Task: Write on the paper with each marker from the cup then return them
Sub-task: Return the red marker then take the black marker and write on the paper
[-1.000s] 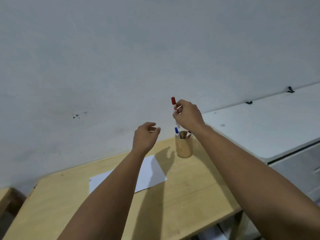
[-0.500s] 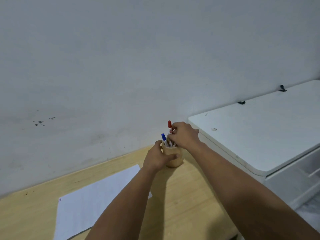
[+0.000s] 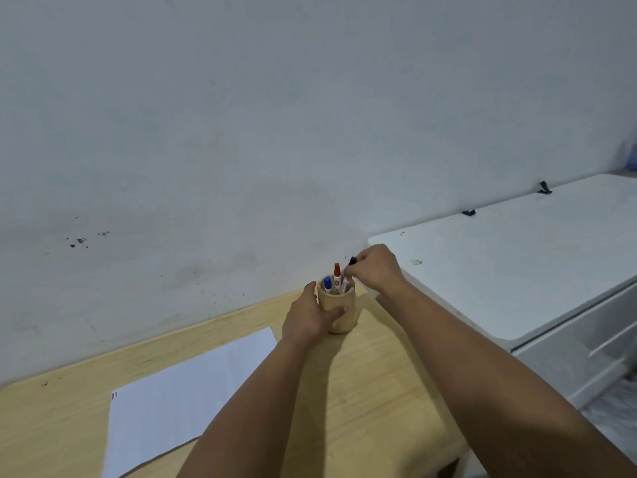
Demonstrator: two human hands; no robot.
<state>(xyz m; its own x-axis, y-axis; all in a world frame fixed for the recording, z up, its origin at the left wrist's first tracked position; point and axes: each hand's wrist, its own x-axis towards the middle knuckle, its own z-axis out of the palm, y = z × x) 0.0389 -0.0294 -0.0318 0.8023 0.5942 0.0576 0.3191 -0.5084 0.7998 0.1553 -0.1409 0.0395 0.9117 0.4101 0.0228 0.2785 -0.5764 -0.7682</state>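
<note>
A small wooden cup point(image 3: 339, 320) stands near the far right corner of the wooden table point(image 3: 379, 391). Inside it stand a blue-capped marker point(image 3: 327, 283) and a red-capped marker point(image 3: 337, 273). My left hand point(image 3: 308, 317) wraps around the cup's left side. My right hand point(image 3: 374, 269) hovers just above the cup's right rim and pinches a black-capped marker point(image 3: 352, 261) whose lower end is still in the cup. A white sheet of paper point(image 3: 186, 398) lies on the table to the left, with small red and blue marks at its upper left corner.
A grey wall point(image 3: 275, 132) rises directly behind the table. A white cabinet point(image 3: 517, 260) with a flat top and drawers stands against the table's right side, slightly higher than the tabletop.
My right hand lowered the red marker into the cup, let it go and took hold of the black marker. My left hand reached forward and gripped the cup.
</note>
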